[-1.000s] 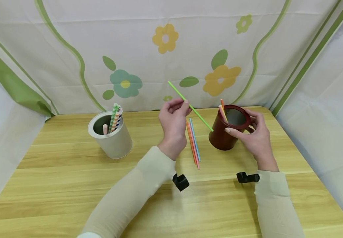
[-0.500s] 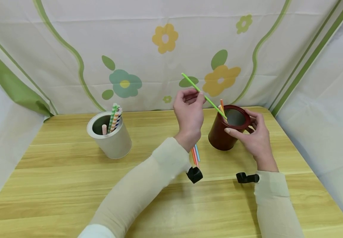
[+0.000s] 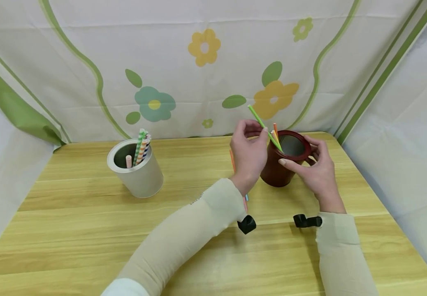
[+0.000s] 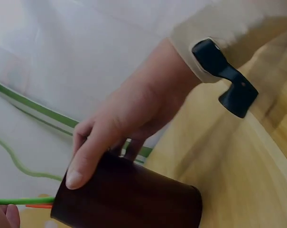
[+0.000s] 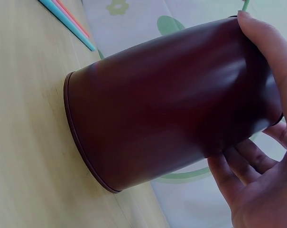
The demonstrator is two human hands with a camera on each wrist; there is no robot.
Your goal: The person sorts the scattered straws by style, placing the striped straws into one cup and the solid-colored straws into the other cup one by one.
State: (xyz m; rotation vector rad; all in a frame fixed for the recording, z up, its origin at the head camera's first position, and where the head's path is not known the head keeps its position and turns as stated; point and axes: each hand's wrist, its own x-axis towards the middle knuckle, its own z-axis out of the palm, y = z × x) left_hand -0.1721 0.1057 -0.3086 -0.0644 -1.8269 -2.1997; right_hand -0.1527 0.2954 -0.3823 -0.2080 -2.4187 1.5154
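My left hand [image 3: 249, 152] pinches a green straw [image 3: 256, 116] between thumb and fingers. The straw slants down to the right, its lower end inside the mouth of a dark red mug [image 3: 278, 174]. An orange straw [image 3: 275, 127] and other straws lean inside that mug's left side. On the mug's right, my right hand [image 3: 315, 170] grips it, thumb at the front of the rim and fingers about the handle side. The right wrist view shows the mug's smooth wall [image 5: 171, 109] in this grip. Several loose straws [image 3: 232, 160] lie on the table, partly hidden under my left hand.
A cream-white canister [image 3: 145, 181] stands on the left of the wooden table [image 3: 69, 230]. In it are several striped straws [image 3: 142, 148] and a pale pink straw [image 3: 128, 161]. A flowered curtain [image 3: 206, 82] hangs along the table's back edge.
My left hand has moved right with the green straw, and the straw's lower end has gone from outside the mug into its mouth. My right hand has kept its grip on the mug.
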